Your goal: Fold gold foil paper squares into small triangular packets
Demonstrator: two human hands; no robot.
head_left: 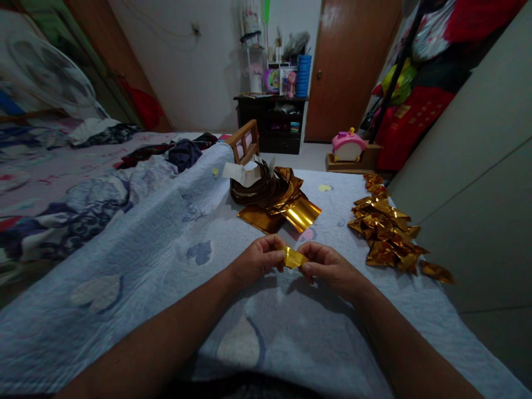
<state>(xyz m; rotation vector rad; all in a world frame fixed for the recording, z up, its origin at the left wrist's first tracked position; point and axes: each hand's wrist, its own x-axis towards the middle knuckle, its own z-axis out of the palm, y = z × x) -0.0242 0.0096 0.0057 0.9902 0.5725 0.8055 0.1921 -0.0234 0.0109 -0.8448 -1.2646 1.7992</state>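
Observation:
A small folded piece of gold foil paper (294, 257) is stretched between my two hands, just above the bed cover. My left hand (261, 257) pinches its left end between thumb and fingers. At the other end, my right hand (326, 266) grips it the same way. Beyond my hands lies a fanned stack of gold foil sheets (266, 191), with a few sheets slipping off its front. To the right rests a pile of folded gold foil pieces (384, 230), spread along the bed's edge.
The blue quilted cover (166, 293) with heart shapes lies under everything. Bundled clothes (91, 194) are heaped on the left, near a white fan (50, 72). A dark cabinet (270, 124) and a pink toy (348, 147) stand at the far end. A pale panel (469, 221) borders the right.

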